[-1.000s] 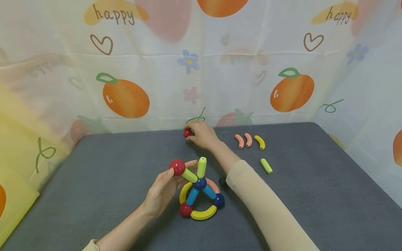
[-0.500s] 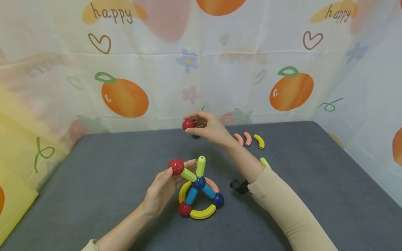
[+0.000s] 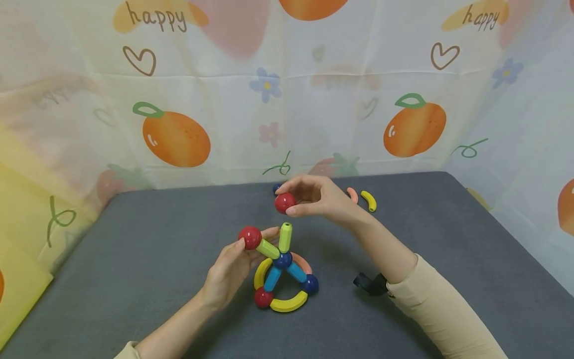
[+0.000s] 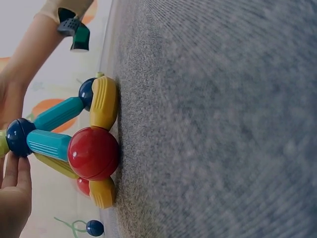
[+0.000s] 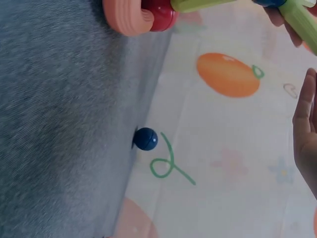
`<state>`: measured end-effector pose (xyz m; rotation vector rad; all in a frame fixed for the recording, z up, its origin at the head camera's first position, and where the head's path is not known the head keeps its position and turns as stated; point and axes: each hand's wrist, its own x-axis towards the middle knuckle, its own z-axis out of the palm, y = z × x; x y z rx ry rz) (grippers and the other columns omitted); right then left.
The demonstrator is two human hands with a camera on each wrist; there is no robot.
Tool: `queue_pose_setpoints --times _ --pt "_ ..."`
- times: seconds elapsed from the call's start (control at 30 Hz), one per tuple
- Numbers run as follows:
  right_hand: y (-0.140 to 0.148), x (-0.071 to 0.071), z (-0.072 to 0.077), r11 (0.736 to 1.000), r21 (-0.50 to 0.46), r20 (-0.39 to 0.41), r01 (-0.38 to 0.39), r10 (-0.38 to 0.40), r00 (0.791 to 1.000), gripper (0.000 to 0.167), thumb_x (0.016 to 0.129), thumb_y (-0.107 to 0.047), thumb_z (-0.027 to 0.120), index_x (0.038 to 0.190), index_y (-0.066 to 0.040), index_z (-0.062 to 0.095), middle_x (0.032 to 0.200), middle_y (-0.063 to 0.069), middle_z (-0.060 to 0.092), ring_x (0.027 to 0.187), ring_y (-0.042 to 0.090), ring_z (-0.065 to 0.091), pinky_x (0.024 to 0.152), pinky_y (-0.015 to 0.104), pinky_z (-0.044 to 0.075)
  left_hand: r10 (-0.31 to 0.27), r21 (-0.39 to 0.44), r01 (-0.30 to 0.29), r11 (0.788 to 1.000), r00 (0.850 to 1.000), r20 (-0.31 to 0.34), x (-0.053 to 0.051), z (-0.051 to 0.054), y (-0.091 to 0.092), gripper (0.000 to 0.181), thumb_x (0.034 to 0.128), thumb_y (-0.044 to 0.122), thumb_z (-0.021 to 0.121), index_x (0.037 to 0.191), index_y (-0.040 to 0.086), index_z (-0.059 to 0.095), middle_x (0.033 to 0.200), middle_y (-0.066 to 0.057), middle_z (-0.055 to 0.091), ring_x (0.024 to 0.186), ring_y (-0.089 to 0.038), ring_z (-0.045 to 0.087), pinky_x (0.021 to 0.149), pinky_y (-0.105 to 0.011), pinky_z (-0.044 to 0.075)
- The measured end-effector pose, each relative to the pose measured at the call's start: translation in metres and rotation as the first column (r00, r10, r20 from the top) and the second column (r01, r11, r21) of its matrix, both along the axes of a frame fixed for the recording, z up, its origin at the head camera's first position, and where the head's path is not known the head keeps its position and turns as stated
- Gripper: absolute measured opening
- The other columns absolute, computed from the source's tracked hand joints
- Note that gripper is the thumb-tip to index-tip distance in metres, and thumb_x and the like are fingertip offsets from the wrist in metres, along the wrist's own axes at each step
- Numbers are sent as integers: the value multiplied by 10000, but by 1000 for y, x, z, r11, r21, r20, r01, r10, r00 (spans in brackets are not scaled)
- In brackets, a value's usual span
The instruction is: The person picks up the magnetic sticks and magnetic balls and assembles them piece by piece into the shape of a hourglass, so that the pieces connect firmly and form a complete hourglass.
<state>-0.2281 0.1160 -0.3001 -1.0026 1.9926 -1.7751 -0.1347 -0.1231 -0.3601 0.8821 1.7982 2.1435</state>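
Note:
A built frame of rods and balls stands on the grey table, with a blue ball point(image 3: 282, 260) on top of blue rods and curved yellow and pink pieces around its base. The left hand point(image 3: 228, 274) pinches a red ball point(image 3: 249, 238) at the end of a slanting green rod point(image 3: 268, 249). Another green rod point(image 3: 285, 237) points up from the blue ball, its top end bare. Just above that end, the right hand point(image 3: 320, 199) holds a second red ball point(image 3: 285, 203) between thumb and fingers, apart from the rod. In the left wrist view, a red ball point(image 4: 94, 152) sits at the base.
Behind the right hand, a blue ball point(image 3: 277, 189) lies at the table's back edge. A pink curved piece point(image 3: 353, 195) and a yellow curved piece point(image 3: 368, 201) lie at the back right. A black strap-like thing point(image 3: 370, 284) is by the right sleeve. A printed curtain stands behind.
The right hand has lifted the red ball from the table's back and brought it forward, over the upright green rod. The left hand keeps its hold, nearly still.

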Motion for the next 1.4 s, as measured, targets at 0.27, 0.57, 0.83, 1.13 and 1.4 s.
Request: queue_pose_setpoints --times 0.27,0.57,0.83,1.13,1.4 --pt "8 9 0 996 25 15 -88 88 996 400 873 -133 744 1224 -8 600 1149 6 670 1017 180 658 873 302 586 -3 17 4 1000 1000 -17 0 -1 0 507 1052 249 187 1398 171 550 1427 113 581 1346 -109 522 1104 -256 421" --pt "10 9 -2 994 39 7 -101 101 995 398 878 -132 738 1226 2 598 1146 -6 673 1010 180 659 866 319 585 19 -13 -20 1000 999 -41 0 -4 2 455 1025 197 292 1392 160 558 1439 109 571 1350 -119 516 1158 -463 371" --pt "13 9 -2 994 51 -10 -100 100 995 418 884 -127 732 1257 -3 589 1175 -29 680 1062 163 668 878 340 584 175 -154 -183 971 983 -61 3 -5 12 494 973 79 573 1441 -19 449 1499 -197 488 1267 16 578 1042 -165 461" --pt "17 9 -2 994 53 -9 -100 100 995 425 918 -127 691 1309 -21 563 1245 22 679 1133 186 661 935 380 567 223 -215 -233 949 972 -71 2 -6 14 483 978 93 583 1437 6 463 1490 -227 486 1252 18 588 1028 -137 459" --pt "36 6 -2 998 70 -20 8 -6 1000 401 941 -129 658 1324 -56 566 1297 42 646 1186 248 656 957 391 566 235 -230 -236 944 971 -31 3 -4 13 505 966 96 601 1446 23 459 1501 -181 492 1273 4 579 1026 -137 461"
